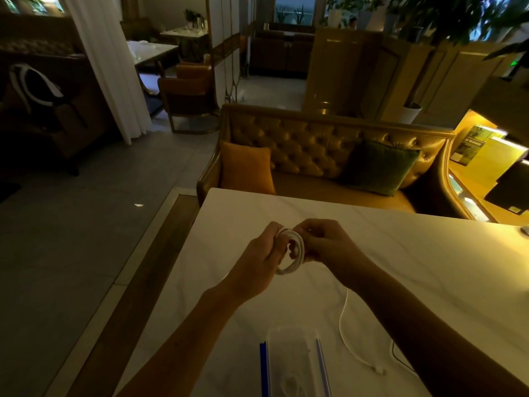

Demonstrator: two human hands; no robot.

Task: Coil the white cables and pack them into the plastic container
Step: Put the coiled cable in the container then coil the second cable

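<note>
A coiled white cable (301, 250) is pinched in the curled grips of the left hand (259, 255) and right hand (325, 243) above the white marble surface (429, 253).

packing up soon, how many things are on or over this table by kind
white cable coil, held by left hand and right hand: 1
loose white cable on the table, maybe the coil's tail: 1
clear plastic container: 1
thin black cable: 1
total: 4

No legible text; brochure (472, 146) print too blurred
</note>
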